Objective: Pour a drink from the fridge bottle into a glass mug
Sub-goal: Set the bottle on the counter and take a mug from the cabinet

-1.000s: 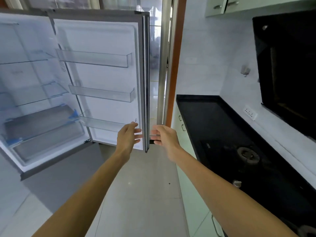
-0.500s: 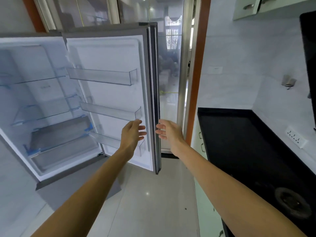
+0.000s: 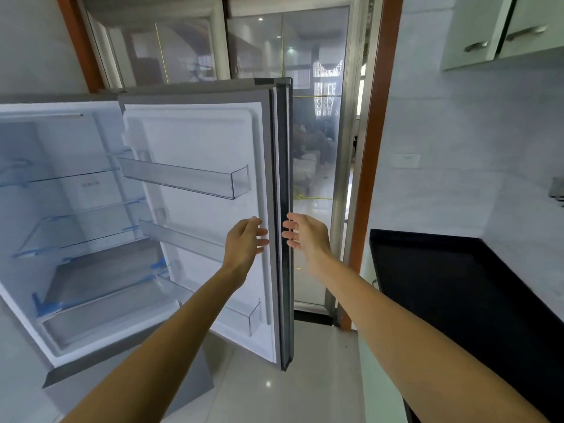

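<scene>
The fridge [image 3: 70,209] stands wide open on the left; its glass shelves and the clear door racks [image 3: 183,178] hold nothing I can see. No bottle or glass mug is in view. The fridge door [image 3: 282,209] swings out toward me, edge-on. My left hand [image 3: 245,242] is open against the door's inner side near its edge, fingers spread. My right hand [image 3: 305,235] is open on the outer side of the same edge, fingers apart, holding nothing.
A black countertop [image 3: 457,285] runs along the right wall. Glass sliding doors [image 3: 317,148] with an orange-brown frame stand behind the fridge door. Wall cabinets [image 3: 500,29] hang at top right. Pale floor tiles [image 3: 274,392] lie below.
My view has tilted upward, so the stove has left the frame. Both hands have risen along the door's edge, staying on either side of it.
</scene>
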A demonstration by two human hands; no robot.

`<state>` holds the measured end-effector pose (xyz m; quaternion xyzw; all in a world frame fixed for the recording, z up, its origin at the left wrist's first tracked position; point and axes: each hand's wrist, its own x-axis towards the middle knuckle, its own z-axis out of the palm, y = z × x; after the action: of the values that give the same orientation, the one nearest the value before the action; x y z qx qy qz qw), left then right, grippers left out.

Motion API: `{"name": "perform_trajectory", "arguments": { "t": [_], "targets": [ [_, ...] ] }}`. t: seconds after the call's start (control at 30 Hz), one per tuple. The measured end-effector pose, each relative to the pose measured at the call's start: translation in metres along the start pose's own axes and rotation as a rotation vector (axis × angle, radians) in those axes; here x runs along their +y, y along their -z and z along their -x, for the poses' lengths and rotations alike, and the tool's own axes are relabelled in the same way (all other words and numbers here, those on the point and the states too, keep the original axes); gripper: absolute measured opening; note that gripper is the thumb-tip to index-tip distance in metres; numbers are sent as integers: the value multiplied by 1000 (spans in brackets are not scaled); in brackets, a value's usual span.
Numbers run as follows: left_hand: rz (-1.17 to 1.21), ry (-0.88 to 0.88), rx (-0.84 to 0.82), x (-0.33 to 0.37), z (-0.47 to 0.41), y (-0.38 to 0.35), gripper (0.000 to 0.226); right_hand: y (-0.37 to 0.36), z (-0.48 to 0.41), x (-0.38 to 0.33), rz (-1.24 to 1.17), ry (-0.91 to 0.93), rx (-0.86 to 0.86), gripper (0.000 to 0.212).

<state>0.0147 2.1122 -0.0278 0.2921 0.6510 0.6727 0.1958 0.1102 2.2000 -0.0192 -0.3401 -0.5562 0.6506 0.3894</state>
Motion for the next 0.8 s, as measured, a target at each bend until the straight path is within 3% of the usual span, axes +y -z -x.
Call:
{"name": "perform_trajectory", "arguments": {
  "t": [0.23,0.4,0.8],
  "targets": [
    [64,-52,2,4,-59,-12,26,-14,-52,-20,115,51,52,14],
    [48,-80,-8,2,-83,-22,27,-27,-77,-25,116,53,61,35],
    [-30,-76,137,1,-60,-19,32,-25,-77,-13,102,83,45,47]
  ]
}}
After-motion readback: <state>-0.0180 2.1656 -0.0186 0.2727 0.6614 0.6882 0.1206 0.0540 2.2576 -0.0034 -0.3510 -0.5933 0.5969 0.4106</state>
